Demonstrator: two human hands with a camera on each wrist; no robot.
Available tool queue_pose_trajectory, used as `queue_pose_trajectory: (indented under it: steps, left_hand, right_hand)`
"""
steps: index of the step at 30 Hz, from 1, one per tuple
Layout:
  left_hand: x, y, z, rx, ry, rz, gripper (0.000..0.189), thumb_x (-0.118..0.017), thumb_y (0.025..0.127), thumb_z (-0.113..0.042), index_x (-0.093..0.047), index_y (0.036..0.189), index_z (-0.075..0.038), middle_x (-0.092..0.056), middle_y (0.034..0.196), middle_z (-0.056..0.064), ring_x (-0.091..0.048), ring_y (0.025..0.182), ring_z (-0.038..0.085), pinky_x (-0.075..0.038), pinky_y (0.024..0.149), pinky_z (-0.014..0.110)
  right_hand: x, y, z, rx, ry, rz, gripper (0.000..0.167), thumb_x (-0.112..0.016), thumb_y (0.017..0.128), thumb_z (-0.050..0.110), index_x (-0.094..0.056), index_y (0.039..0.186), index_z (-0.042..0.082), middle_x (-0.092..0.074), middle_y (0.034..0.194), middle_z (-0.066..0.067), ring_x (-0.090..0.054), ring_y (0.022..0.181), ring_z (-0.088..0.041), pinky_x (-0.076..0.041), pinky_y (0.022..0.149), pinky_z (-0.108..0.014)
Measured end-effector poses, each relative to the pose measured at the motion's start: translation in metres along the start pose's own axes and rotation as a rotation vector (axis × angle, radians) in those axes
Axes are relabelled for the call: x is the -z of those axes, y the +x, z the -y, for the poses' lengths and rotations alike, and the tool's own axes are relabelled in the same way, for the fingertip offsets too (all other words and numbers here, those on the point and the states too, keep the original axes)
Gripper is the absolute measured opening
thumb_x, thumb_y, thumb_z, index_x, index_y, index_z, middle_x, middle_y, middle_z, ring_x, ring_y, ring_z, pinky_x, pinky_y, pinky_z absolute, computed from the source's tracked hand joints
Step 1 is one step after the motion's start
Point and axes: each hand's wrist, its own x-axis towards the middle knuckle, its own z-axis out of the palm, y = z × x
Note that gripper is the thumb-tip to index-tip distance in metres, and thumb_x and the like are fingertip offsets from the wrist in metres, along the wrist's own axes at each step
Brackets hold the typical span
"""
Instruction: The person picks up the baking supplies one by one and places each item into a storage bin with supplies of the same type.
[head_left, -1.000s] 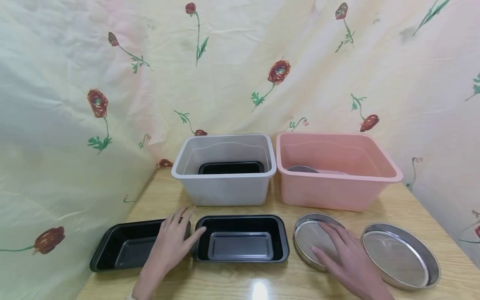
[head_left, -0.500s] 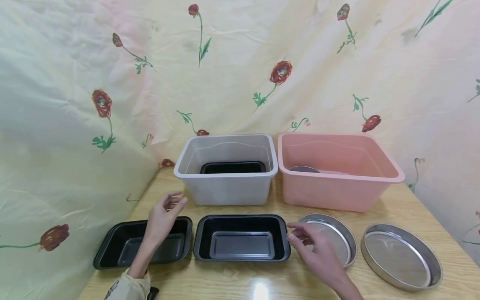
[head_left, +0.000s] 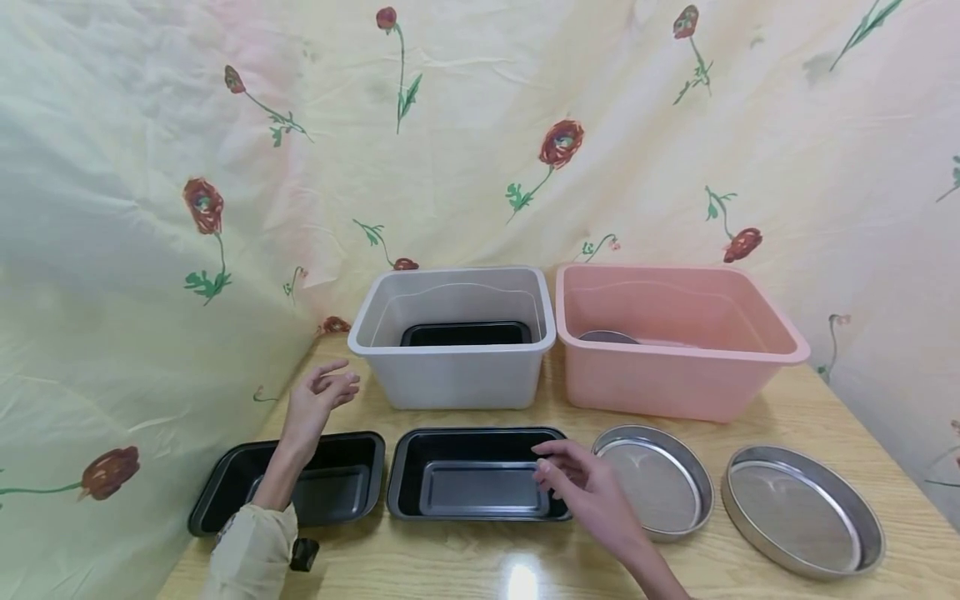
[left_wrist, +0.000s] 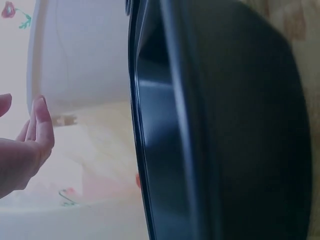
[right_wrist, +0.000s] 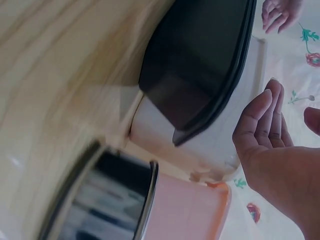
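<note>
Above the back of the left black loaf pan (head_left: pixel 337 492), my left hand (head_left: pixel 311 412) hovers with loosely bent fingers and nothing in its grasp. My right hand (head_left: pixel 588 492) hangs over the right end of the second black loaf pan (head_left: pixel 483 492). Its fingers are relaxed, and the right wrist view shows a gap between thumb and fingers (right_wrist: pixel 260 110). Two round metal pans with mesh-like bottoms lie to the right: the nearer round pan (head_left: pixel 663 483) beside my right forearm, the farther round pan (head_left: pixel 798 508) at the table's right.
Behind the pans stand a grey bin (head_left: pixel 457 379) with a black pan inside and a pink bin (head_left: pixel 667 387) holding a round metal item, mostly hidden. A flowered cloth (head_left: pixel 465 167) hangs behind and along the left. A small black object (head_left: pixel 303 554) shows beside my left sleeve.
My left hand has lifted off the gap between the loaf pans and moved left and back. My right hand has moved left, from the nearer round pan to the middle loaf pan. The pans stay put.
</note>
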Motion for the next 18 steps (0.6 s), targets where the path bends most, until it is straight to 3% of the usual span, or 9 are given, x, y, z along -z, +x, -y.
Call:
queue_pose_trajectory:
  steps: [2, 7, 15, 18]
  left_hand:
    - [0.002, 0.004, 0.001, 0.000, -0.019, 0.002, 0.043, -0.061, 0.106, -0.016, -0.049, 0.142, 0.007, -0.073, 0.105, 0.002, -0.071, 0.091, 0.005, -0.058, 0.090, 0.024]
    - [0.005, 0.012, -0.001, -0.012, -0.038, -0.011, 0.044, -0.060, 0.107, -0.013, -0.047, 0.143, 0.009, -0.073, 0.109, 0.008, -0.071, 0.089, 0.005, -0.058, 0.090, 0.024]
    - [0.007, 0.025, -0.005, -0.040, 0.036, -0.038, 0.051, -0.064, 0.105, -0.019, -0.048, 0.145, 0.008, -0.071, 0.117, 0.017, -0.069, 0.087, 0.001, -0.058, 0.089, 0.022]
    - [0.007, 0.030, -0.006, -0.044, 0.038, -0.039, 0.051, -0.064, 0.105, -0.018, -0.048, 0.145, 0.009, -0.072, 0.113, 0.014, -0.069, 0.086, 0.001, -0.058, 0.088, 0.022]
  right_hand:
    - [-0.004, 0.001, -0.001, 0.007, 0.016, 0.019, 0.023, -0.062, 0.104, 0.007, -0.064, 0.121, -0.009, -0.071, 0.093, -0.017, -0.071, 0.083, -0.021, -0.061, 0.071, -0.032]
    - [-0.012, 0.004, -0.002, 0.017, 0.057, 0.050, 0.024, -0.061, 0.104, 0.007, -0.062, 0.122, -0.010, -0.071, 0.093, -0.017, -0.071, 0.083, -0.022, -0.060, 0.071, -0.032]
    - [-0.023, 0.010, 0.000, -0.043, 0.074, 0.061, 0.026, -0.063, 0.104, 0.010, -0.063, 0.121, -0.010, -0.072, 0.092, -0.015, -0.071, 0.083, -0.024, -0.058, 0.069, -0.029]
    - [-0.027, 0.013, -0.001, -0.044, 0.080, 0.070, 0.026, -0.062, 0.104, 0.009, -0.063, 0.121, -0.011, -0.072, 0.092, -0.016, -0.072, 0.083, -0.027, -0.059, 0.071, -0.028]
